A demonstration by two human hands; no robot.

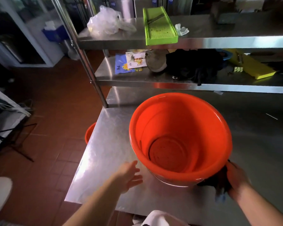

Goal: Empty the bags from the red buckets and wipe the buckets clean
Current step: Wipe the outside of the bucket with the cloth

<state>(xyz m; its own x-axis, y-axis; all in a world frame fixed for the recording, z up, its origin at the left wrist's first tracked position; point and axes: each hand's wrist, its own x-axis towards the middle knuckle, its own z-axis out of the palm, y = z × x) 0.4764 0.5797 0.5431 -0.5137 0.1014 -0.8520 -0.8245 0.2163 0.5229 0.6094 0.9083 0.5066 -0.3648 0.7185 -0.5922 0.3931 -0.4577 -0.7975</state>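
Item 1: second red bucket (89,133), at nine o'clock of the worktop (108,144), on the floor below its edge, mostly hidden; contents not visible.

Item 2: left hand (131,176), at seven o'clock of the main bucket, fingers (136,178) spread and straight, holding nothing, apart from the bucket wall.

Item 3: red bucket (180,137), centre of the worktop, tilted toward the viewer, no bag inside, dark specks on its base.

Item 4: right hand (237,180), at five o'clock of the bucket, fingers curled round a dark cloth (219,183) pressed to the outer wall below the rim.

Risk: with only the cloth hand against it, the tilted bucket may roll or slide across the smooth steel during wiping; the left hand's support appears needed. The base specks may be missed.
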